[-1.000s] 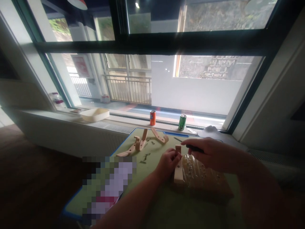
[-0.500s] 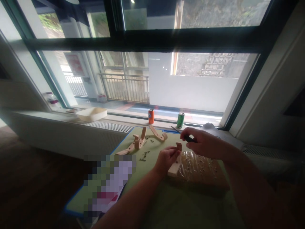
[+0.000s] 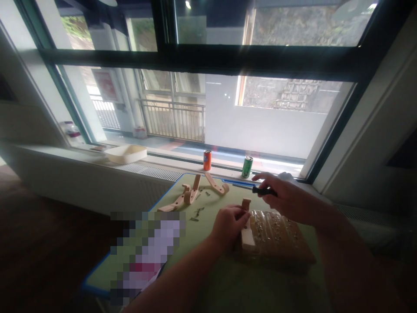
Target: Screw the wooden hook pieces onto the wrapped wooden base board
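My left hand [image 3: 230, 224] is closed on a pale wooden hook piece [image 3: 246, 226], holding it against the left edge of a flat wooden board wrapped in clear film [image 3: 278, 237]. My right hand [image 3: 285, 198] hovers just behind the board, fingers pinched round a dark-handled screwdriver [image 3: 257, 189] whose shaft points left. Several loose wooden hooks [image 3: 195, 193] lie farther back on the green mat [image 3: 182, 243], with small dark screws [image 3: 197, 214] scattered beside them.
An orange can [image 3: 207, 160] and a green can [image 3: 247, 167] stand on the window sill behind the table. A shallow white tray [image 3: 125, 153] rests on the sill to the left. A blurred-out patch [image 3: 146, 252] covers the mat's front left.
The wooden hook piece has been turned from slanting back to upright against the board's left edge. My right hand has lifted and drawn back with the screwdriver.
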`<state>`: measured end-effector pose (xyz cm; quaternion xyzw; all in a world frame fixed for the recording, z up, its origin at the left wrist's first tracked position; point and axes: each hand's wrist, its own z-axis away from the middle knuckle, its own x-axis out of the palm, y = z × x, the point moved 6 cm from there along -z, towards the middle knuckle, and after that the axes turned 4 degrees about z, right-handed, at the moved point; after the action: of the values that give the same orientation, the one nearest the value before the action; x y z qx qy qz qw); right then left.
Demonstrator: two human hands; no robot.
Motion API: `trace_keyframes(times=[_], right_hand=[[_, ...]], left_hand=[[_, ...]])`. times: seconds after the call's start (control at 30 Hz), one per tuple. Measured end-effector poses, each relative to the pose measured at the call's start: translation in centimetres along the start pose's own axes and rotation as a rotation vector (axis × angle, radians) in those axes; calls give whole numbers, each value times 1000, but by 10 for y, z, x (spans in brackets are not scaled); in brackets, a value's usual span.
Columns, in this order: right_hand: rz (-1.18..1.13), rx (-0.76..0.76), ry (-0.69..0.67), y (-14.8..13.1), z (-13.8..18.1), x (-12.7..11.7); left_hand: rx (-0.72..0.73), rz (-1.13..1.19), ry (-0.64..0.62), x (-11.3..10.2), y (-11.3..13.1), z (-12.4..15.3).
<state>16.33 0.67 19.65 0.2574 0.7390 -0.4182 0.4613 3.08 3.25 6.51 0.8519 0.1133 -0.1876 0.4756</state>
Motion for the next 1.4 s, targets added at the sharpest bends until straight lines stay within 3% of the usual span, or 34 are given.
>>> trace_keyframes(times=[0.1,0.2,0.33,0.53,0.73,0.93,1.1,1.3,1.4], right_hand=[[86,-41,-10,4,-16,20],[149,-88,-158,11,-30,52],[147,-11,-248,21,-37,70],[202,82,-178,25,-37,67],[343,-44,-139,17,-37,70],[304,-12,-142,22,-32,48],[282,72,-222,37,-27,34],[254,102,-330,44,-25,38],[263,97,-430,51,-20,44]], left_hand=[[28,-27,9,-1,0,0],[43,-103,6,1,-4,0],[87,-172,19,2,-7,-1],[117,-115,5,2,-1,-1],[95,-30,2,0,3,-2],[53,4,-136,-2,7,0],[44,102,-268,-6,4,0],[107,69,-146,-16,3,-8],[159,-6,-183,-13,5,-7]])
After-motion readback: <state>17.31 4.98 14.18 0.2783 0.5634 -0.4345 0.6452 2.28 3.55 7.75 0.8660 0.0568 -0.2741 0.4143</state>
